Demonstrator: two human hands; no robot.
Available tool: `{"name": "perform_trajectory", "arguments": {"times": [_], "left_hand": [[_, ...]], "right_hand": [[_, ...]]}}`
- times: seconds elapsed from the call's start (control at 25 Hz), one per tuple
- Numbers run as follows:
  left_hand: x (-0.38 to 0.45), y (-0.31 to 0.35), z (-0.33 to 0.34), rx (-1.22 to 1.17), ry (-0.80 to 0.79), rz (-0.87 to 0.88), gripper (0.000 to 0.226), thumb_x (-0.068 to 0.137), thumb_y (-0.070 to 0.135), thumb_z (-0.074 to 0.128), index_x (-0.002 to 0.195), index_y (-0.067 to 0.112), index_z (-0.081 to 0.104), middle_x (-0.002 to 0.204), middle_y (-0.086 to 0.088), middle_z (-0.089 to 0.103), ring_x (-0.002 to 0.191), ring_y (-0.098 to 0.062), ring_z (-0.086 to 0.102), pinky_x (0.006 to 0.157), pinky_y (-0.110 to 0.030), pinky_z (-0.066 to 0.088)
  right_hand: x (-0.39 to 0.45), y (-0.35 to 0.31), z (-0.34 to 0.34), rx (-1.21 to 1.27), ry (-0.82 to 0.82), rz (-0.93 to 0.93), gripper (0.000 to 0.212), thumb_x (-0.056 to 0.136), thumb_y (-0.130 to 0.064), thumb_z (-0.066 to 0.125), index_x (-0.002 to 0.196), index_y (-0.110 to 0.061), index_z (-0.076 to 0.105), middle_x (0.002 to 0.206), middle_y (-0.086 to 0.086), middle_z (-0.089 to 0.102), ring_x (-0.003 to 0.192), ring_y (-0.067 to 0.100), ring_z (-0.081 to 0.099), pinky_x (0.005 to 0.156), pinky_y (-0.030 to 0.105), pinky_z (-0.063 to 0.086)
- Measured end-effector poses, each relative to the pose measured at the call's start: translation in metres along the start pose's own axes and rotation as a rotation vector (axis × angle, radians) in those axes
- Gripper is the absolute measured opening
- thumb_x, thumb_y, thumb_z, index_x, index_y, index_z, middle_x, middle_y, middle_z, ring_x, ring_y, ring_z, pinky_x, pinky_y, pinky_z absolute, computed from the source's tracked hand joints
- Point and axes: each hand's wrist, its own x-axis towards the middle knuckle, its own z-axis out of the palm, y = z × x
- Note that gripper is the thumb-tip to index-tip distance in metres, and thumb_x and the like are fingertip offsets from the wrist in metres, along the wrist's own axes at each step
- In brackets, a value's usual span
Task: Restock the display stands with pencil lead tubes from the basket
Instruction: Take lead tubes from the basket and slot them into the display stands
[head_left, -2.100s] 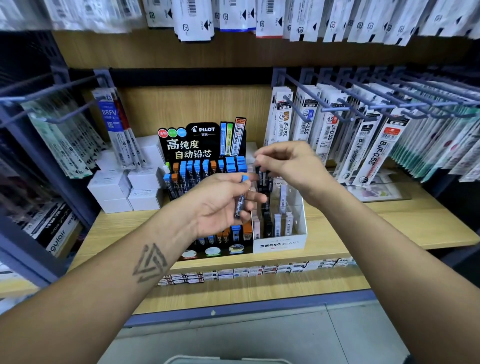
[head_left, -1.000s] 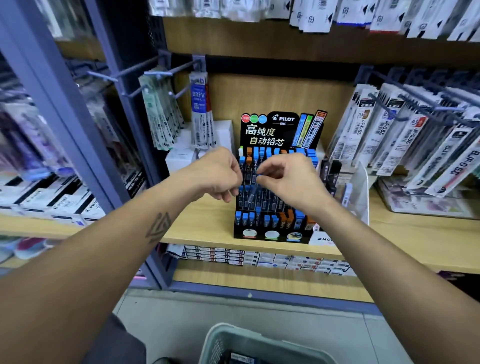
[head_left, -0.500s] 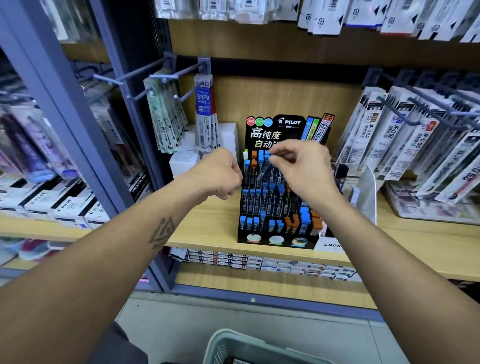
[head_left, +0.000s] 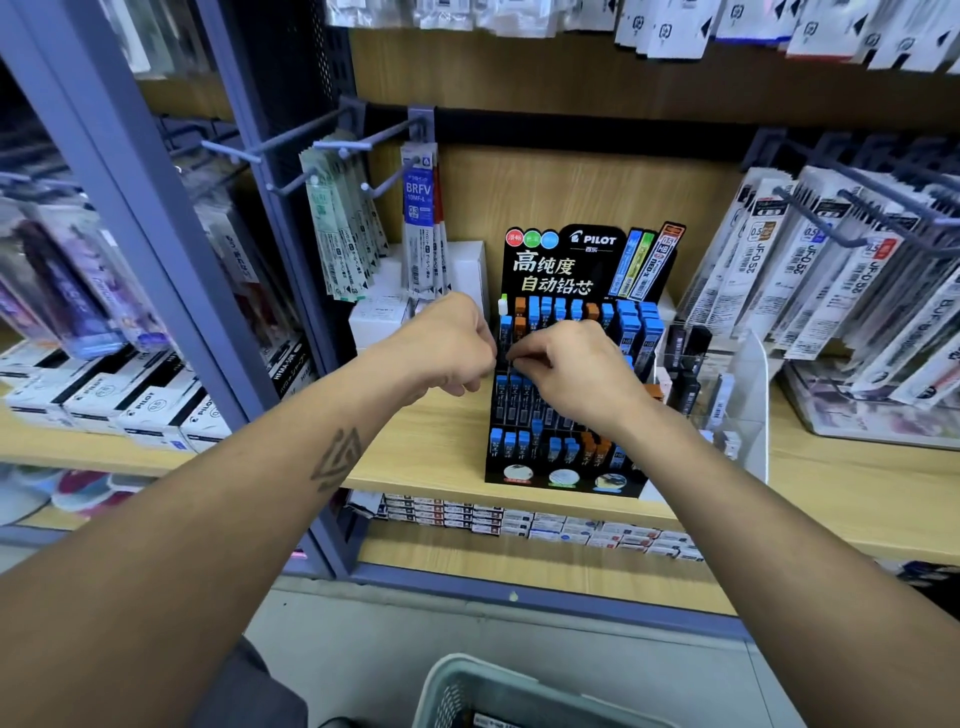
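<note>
Black display stand (head_left: 545, 470), white and yellow lettering, red, green, blue dots on header. Lead tubes (head_left: 511, 400) dark-bodied, caps mostly blue, some orange. Light wood-grain shelf (head_left: 431, 441). Grey-blue uprights (head_left: 156, 234). Pale grey basket (head_left: 467, 686). Dark triangular tattoo (head_left: 337, 457) on left forearm.

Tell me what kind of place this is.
Most likely a stationery shop aisle. Packaged pen refills hang in rows on metal pegs, a black Pilot display stand on the wooden shelf holds pencil lead tubes, and a stocking basket sits below.
</note>
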Motion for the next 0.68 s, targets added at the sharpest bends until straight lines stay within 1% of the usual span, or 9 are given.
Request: {"name": "perform_trajectory", "arguments": {"times": [0.08, 0.16, 0.24, 0.32, 0.4, 0.48, 0.52, 0.6, 0.68], "left_hand": [[-0.001, 0.001, -0.002, -0.005, -0.005, -0.003, 0.019, 0.09, -0.001, 0.059, 0.088, 0.014, 0.069, 0.081, -0.014, 0.076, 0.083, -0.029, 0.076, 0.081, -0.044, 0.062], [-0.004, 0.001, -0.004, -0.011, -0.005, -0.003, 0.018, 0.091, -0.003, 0.057, 0.09, 0.011, 0.069, 0.084, -0.017, 0.075, 0.085, -0.031, 0.075, 0.078, -0.04, 0.062], [-0.011, 0.0, -0.005, -0.028, 0.012, 0.003, 0.018, 0.092, -0.006, 0.052, 0.095, 0.002, 0.068, 0.088, -0.019, 0.075, 0.076, -0.029, 0.074, 0.066, -0.033, 0.059], [-0.021, 0.0, -0.002, -0.032, 0.035, 0.01, 0.02, 0.093, -0.007, 0.047, 0.096, -0.003, 0.066, 0.086, -0.019, 0.073, 0.062, -0.024, 0.067, 0.053, -0.026, 0.051], [-0.038, 0.002, 0.009, 0.015, 0.037, 0.029, 0.021, 0.093, -0.004, 0.046, 0.089, 0.001, 0.067, 0.085, -0.018, 0.074, 0.059, -0.025, 0.065, 0.053, -0.026, 0.05], [-0.06, -0.002, 0.039, 0.145, -0.024, 0.088, 0.024, 0.09, -0.003, 0.049, 0.084, 0.005, 0.07, 0.081, -0.017, 0.075, 0.066, -0.028, 0.071, 0.058, -0.03, 0.056], [-0.072, -0.01, 0.06, 0.234, -0.075, 0.123, 0.025, 0.088, -0.003, 0.05, 0.083, 0.006, 0.073, 0.079, -0.016, 0.075, 0.07, -0.028, 0.073, 0.06, -0.032, 0.057], [-0.096, -0.034, 0.11, 0.439, -0.249, 0.172, 0.024, 0.085, -0.001, 0.052, 0.087, 0.006, 0.075, 0.081, -0.013, 0.075, 0.076, -0.026, 0.072, 0.058, -0.03, 0.053], [-0.115, -0.07, 0.16, 0.612, -0.493, 0.186, 0.023, 0.082, -0.001, 0.053, 0.09, 0.003, 0.075, 0.08, -0.013, 0.073, 0.07, -0.024, 0.068, 0.054, -0.028, 0.048]], "right_hand": [[0.001, 0.0, -0.004, -0.009, 0.024, 0.007, 0.025, 0.099, -0.018, 0.057, 0.115, -0.024, 0.075, 0.109, 0.0, 0.075, 0.105, 0.024, 0.067, 0.092, 0.042, 0.054], [-0.002, 0.0, -0.014, 0.067, 0.094, 0.05, 0.025, 0.099, -0.016, 0.056, 0.115, -0.023, 0.075, 0.107, -0.002, 0.076, 0.099, 0.019, 0.068, 0.091, 0.038, 0.055], [-0.011, 0.0, -0.027, 0.156, 0.17, 0.088, 0.025, 0.099, -0.014, 0.056, 0.113, -0.021, 0.075, 0.101, -0.003, 0.076, 0.08, 0.01, 0.067, 0.081, 0.032, 0.057], [-0.031, -0.002, -0.038, 0.196, 0.194, 0.116, 0.023, 0.099, -0.015, 0.056, 0.111, -0.02, 0.075, 0.094, -0.004, 0.076, 0.061, 0.004, 0.061, 0.066, 0.028, 0.056], [-0.062, -0.008, -0.042, 0.214, 0.142, 0.13, 0.023, 0.097, -0.014, 0.057, 0.107, -0.021, 0.076, 0.089, -0.007, 0.075, 0.054, -0.001, 0.056, 0.057, 0.019, 0.049], [-0.101, -0.012, -0.032, 0.185, 0.023, 0.142, 0.024, 0.092, -0.01, 0.058, 0.102, -0.02, 0.078, 0.086, -0.009, 0.072, 0.061, -0.004, 0.055, 0.062, 0.018, 0.042], [-0.122, -0.014, -0.021, 0.164, -0.086, 0.153, 0.025, 0.089, -0.008, 0.058, 0.099, -0.019, 0.078, 0.082, -0.009, 0.07, 0.064, -0.003, 0.055, 0.064, 0.02, 0.041], [-0.164, -0.014, 0.006, 0.105, -0.43, 0.197, 0.023, 0.086, -0.007, 0.059, 0.092, -0.019, 0.078, 0.075, -0.006, 0.07, 0.064, 0.004, 0.06, 0.062, 0.023, 0.043], [-0.203, -0.006, 0.045, 0.085, -0.773, 0.256, 0.017, 0.086, -0.006, 0.061, 0.085, -0.017, 0.075, 0.074, -0.001, 0.074, 0.063, 0.008, 0.066, 0.06, 0.021, 0.049]]}}
